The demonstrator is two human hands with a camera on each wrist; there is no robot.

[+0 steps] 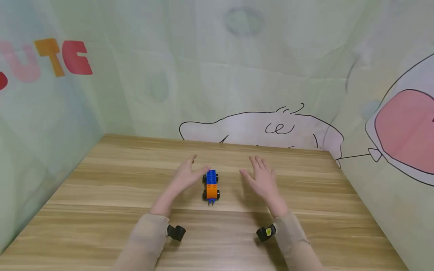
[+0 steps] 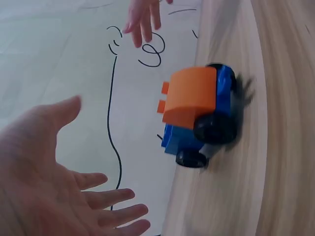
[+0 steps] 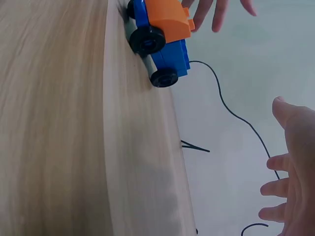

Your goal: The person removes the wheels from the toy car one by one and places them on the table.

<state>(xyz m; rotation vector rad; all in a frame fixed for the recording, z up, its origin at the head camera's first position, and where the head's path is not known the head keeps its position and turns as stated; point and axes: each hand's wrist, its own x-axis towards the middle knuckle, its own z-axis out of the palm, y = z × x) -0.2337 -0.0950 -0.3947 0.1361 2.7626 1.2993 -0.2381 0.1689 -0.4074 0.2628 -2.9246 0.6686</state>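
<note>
A toy car (image 1: 211,191) of building blocks stands on its black wheels on the wooden table, its blue studded half pointing away and its orange block nearer me. A small blue hitch sticks out at its near end. My left hand (image 1: 185,176) hovers to the left of the car, fingers spread and holding nothing, the thumb close to the blue half in the head view. On the other side, farther off, my right hand (image 1: 263,181) is held with loosely extended fingers and nothing in it. The left wrist view shows the car's orange block (image 2: 191,96) beyond the left palm.
The wooden table (image 1: 101,188) reaches back to a pale printed cloth (image 1: 203,56) hung behind and at both sides. Black wrist cameras, left (image 1: 176,233) and right (image 1: 266,232), sit at the sleeve cuffs above the tabletop.
</note>
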